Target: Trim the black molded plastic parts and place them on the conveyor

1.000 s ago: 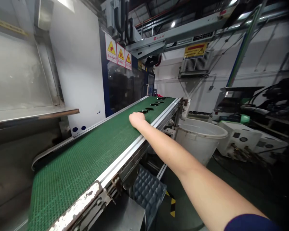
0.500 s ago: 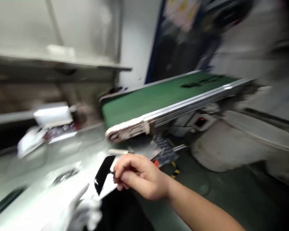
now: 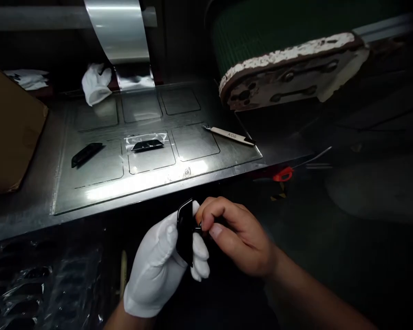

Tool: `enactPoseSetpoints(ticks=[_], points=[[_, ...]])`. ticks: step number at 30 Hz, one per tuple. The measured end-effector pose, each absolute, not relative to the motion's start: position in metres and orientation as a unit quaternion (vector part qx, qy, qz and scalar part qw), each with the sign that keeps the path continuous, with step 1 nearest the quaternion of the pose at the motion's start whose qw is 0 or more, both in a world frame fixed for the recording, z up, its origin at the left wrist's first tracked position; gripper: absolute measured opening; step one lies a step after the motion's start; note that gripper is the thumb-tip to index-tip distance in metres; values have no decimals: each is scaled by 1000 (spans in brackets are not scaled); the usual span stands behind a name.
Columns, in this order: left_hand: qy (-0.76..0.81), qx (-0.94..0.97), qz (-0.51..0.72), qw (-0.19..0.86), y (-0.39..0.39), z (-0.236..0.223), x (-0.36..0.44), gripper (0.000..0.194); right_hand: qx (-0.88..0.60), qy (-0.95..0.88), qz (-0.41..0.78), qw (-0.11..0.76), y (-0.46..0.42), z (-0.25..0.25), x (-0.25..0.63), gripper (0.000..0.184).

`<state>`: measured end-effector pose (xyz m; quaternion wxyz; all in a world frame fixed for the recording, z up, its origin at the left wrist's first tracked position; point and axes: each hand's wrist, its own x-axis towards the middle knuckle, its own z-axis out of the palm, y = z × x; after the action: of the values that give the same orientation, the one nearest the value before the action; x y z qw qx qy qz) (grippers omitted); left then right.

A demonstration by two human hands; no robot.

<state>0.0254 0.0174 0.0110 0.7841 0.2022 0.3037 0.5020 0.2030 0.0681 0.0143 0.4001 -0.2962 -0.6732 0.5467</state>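
Note:
My left hand [image 3: 158,261], in a white glove, is closed around a glossy black plastic part [image 3: 185,233] with slanted ends. My bare right hand [image 3: 236,233] pinches a small stem on the right side of that same part; its fingertips hide the end of the stem. Beyond my hands, a similar black part [image 3: 147,145] lies on clear film on the worktable mat [image 3: 151,166]. Another black part [image 3: 86,154] rests to its left. A craft knife [image 3: 231,135] with a pale handle marked A06 lies at the right of the mat.
A green conveyor belt [image 3: 261,32] juts over the table's right side. A cardboard box [image 3: 12,133] stands at left. A white glove [image 3: 96,85] lies near a roll of film [image 3: 124,32]. Trays of black parts [image 3: 20,288] sit lower left; a red-handled tool [image 3: 282,174] is at the right.
The view has swung down and left to the table. My left hand, apart from the black part before, now holds it together with my right hand.

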Motion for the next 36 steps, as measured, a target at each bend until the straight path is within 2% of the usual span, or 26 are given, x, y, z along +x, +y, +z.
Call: enactPoseSetpoints(ticks=[5,8,12,25,27,29,32,34,36], points=[[319,203,517,768,18,7,30,40,-344,-519,647,440,54,4,200,12],[325,196,524,763,18,7,32,39,-376,-467,683,417,54,4,200,15],[339,168,519,766,20,8,34,37,-408,-448,706,366,57,7,200,19],[335,147,526,767,17,4,23,38,-406,-442,715,358,59,6,188,19],[337,147,514,775,18,2,21,43,-408,-451,701,372,57,6,189,15],[348,133,487,790,19,-1,17,56,-406,-496,645,416,57,7,192,9],[341,123,474,803,19,-7,11,67,-359,-656,487,450,63,7,201,22],[308,141,483,808,17,-9,9,60,-303,-748,422,412,71,6,207,28],[278,165,488,811,15,-11,9,47,-267,-789,415,367,76,6,213,30]])
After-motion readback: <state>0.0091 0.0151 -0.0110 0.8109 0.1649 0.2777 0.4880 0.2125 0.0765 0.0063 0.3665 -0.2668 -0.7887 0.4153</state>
